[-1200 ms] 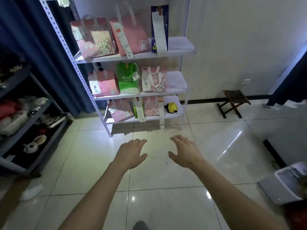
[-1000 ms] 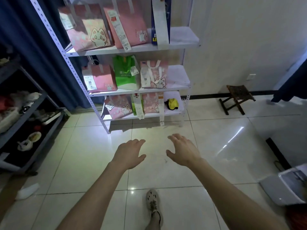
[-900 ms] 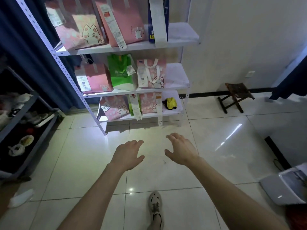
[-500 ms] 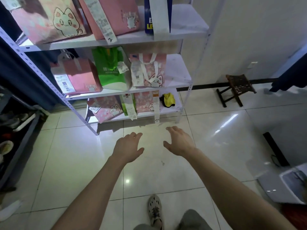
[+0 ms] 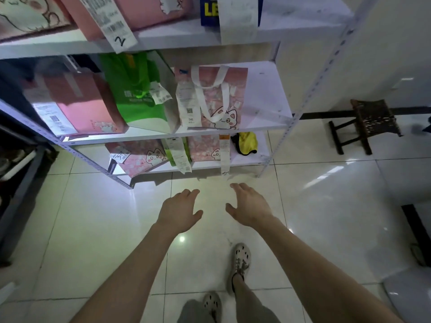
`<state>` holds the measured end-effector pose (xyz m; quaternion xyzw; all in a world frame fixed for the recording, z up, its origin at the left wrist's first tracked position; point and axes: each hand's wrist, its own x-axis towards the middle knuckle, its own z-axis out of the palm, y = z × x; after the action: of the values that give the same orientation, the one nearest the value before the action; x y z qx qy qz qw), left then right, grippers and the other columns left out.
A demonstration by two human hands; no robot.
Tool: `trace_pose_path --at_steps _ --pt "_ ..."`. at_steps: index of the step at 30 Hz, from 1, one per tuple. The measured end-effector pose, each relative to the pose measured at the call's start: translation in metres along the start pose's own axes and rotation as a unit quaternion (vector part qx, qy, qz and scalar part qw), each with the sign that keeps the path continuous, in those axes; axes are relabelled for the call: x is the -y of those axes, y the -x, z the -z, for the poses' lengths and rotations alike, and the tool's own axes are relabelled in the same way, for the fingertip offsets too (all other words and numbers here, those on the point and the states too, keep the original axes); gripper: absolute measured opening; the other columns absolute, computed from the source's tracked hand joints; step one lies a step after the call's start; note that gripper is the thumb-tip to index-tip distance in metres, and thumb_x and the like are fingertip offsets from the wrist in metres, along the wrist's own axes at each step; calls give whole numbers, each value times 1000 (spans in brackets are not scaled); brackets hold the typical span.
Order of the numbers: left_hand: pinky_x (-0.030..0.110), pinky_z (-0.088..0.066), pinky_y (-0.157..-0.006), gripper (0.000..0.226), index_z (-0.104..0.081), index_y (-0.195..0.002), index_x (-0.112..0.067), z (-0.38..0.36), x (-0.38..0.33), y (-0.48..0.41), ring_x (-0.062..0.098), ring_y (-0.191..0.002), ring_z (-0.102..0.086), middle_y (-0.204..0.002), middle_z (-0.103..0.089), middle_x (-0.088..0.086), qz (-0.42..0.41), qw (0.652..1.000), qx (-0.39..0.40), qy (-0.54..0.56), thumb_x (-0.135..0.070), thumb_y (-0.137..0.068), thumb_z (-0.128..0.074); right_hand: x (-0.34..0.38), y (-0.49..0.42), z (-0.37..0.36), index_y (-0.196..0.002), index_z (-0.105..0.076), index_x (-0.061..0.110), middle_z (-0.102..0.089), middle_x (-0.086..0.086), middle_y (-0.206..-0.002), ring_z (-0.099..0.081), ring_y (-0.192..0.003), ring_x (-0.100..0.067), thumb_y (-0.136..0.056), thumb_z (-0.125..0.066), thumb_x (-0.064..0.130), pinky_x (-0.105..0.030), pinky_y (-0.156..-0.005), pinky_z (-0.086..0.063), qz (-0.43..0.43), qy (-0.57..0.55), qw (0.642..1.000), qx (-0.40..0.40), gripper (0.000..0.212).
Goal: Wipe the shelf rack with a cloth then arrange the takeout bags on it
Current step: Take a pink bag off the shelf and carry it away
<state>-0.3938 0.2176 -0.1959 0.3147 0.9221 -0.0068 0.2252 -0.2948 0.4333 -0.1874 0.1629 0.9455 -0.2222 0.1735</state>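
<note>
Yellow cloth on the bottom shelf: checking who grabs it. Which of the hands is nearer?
Right. The right hand is almost straight in front of the yellow cloth; the left hand is farther left.

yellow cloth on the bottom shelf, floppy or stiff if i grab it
Probably floppy: the yellow cloth lies crumpled in a soft heap on the bottom shelf, so it should sag from a pinch. Likely light, since no rigid shape shows. It seems unlikely to roll or tip.
</note>
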Motion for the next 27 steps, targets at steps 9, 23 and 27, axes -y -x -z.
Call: trace_pose_path --at_steps 9,23,27 --pt "42 -55 -98 68 -35 -162 -28 -105 12 -134 24 -129 -61 -146 -57 -2 32 993 50 101 -54 -103 -56 -49 -155 -69 -153 -44 20 -54 -4 -146 -59 -127 -28 -99 -59 43 -41 -102 -50 -22 -52 998 16 60" --pt "37 -42 -118 82 -31 -167 -18 -212 84 -341 26 -147 -46 -168 -37 7 37 948 -14 316 -36 -100 -75 -115 -342 -189 -147 -54 15 -49 -12 -148 -60 -125 -30 -98 -67 37 -38 -104 -49 -64 -109 989 -82 56" --pt "42 -31 -128 97 -18 -170 -16 -211 108 -369 29 -159 -29 -175 -22 8 55 938 -16 341 -34 -97 -79 -115 -362 -200 -145 -54 11 -46 -11 -151 -60 -127 -30 -97 -70 35 -42 -109 -48 -78 -136 981 -111 56"
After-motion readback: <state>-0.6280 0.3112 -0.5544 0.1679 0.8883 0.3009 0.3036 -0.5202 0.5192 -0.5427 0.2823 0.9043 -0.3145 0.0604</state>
